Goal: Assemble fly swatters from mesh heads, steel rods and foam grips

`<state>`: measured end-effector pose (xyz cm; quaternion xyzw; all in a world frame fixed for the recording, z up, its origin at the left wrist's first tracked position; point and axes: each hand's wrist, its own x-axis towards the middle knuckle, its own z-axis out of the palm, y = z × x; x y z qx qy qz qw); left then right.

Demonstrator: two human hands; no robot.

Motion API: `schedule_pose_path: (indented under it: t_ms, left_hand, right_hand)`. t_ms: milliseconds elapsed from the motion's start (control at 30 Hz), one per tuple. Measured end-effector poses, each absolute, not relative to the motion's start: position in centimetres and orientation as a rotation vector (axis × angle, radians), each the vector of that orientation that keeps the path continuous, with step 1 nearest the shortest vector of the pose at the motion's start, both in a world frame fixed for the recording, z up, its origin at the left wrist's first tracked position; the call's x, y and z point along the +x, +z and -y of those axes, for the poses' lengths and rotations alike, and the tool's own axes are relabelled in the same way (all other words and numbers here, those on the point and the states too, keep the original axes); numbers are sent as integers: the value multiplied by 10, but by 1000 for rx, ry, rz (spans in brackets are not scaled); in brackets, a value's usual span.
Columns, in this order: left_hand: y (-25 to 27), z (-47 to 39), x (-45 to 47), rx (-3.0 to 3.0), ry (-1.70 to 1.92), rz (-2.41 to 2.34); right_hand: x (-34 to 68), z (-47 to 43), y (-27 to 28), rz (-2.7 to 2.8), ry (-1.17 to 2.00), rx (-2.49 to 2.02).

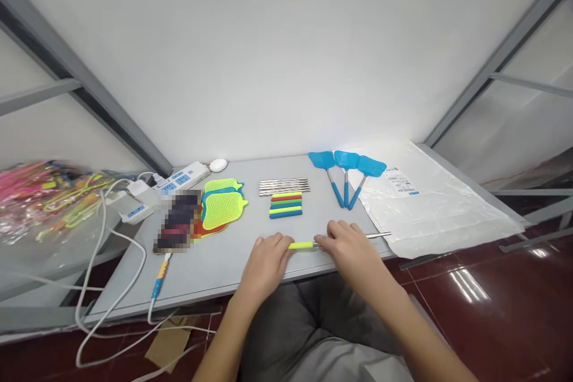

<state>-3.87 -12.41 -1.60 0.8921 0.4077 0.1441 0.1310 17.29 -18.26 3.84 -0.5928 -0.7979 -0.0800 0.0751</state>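
Note:
Near the table's front edge, my left hand (267, 258) is closed around the left end of a yellow-green handle (301, 245). My right hand (347, 245) grips a thin metal rod (379, 234), which meets the handle's right end and sticks out past my hand to the right. How deep the rod sits in the handle is hidden. Beyond my hands lies a row of several coloured handles (286, 205), with several metal rods (284, 186) behind them. Perforated fly swatter heads (224, 210) in yellow-green, blue and red are piled to the left.
Three blue fly swatters (347, 160) lie fanned out at the back right, beside a white plastic sheet (430, 209). At left are a pixelated phone-like object (179, 221), a power strip (183, 179), loose white cables (104, 239) and a bag of colourful items (45, 197). A wall stands behind.

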Motion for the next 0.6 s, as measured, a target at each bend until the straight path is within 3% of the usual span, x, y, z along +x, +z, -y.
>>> schedule_pose_path:
  t_ms: [333,433,600]
  left_hand:
    - [-17,128,-26,2417,478,-1473]
    - [-17,129,-27,2408,468,-1485]
    - [-15,128,-29,2370,457,-1432]
  right_hand:
    - [149,147,20,2517,-131,-1426]
    - [157,156,17,2219,-71,-1436]
    - [195,174,0,1265,-19,-1488]
